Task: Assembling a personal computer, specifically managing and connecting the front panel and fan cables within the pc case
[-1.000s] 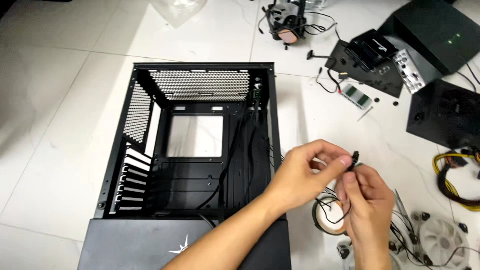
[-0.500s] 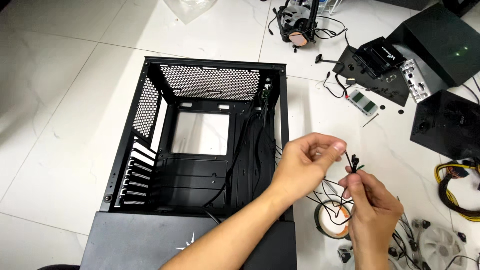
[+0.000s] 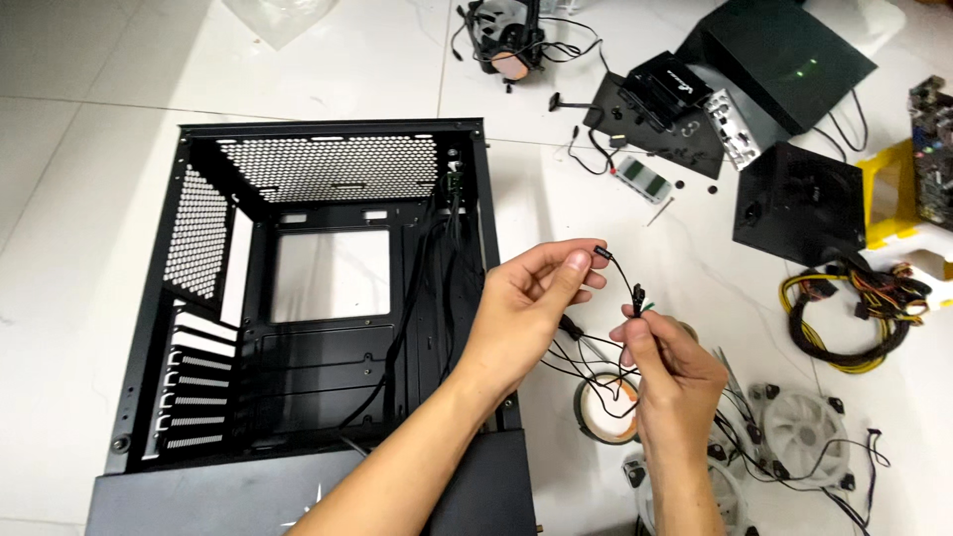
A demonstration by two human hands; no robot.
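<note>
My left hand (image 3: pixel 533 299) pinches a small black connector at the end of a thin black cable (image 3: pixel 619 272), held above the white floor just right of the open black computer case (image 3: pixel 318 308). My right hand (image 3: pixel 675 372) grips another small connector on the same bundle of thin black wires, slightly lower and to the right. The wires hang down in loops between the two hands, over a round roll of tape (image 3: pixel 606 409). The case lies on its side, open and with cables running along its right inner wall.
White fans (image 3: pixel 800 429) lie at the lower right. A black power supply (image 3: pixel 799 205) with yellow and black cables (image 3: pixel 854 308) sits to the right. At the top are a cooler (image 3: pixel 506 40), a black box (image 3: pixel 784 60) and small parts.
The view has shifted slightly. My two hands have drawn apart a little, and the connector in my left hand is now held higher than the one in my right.
</note>
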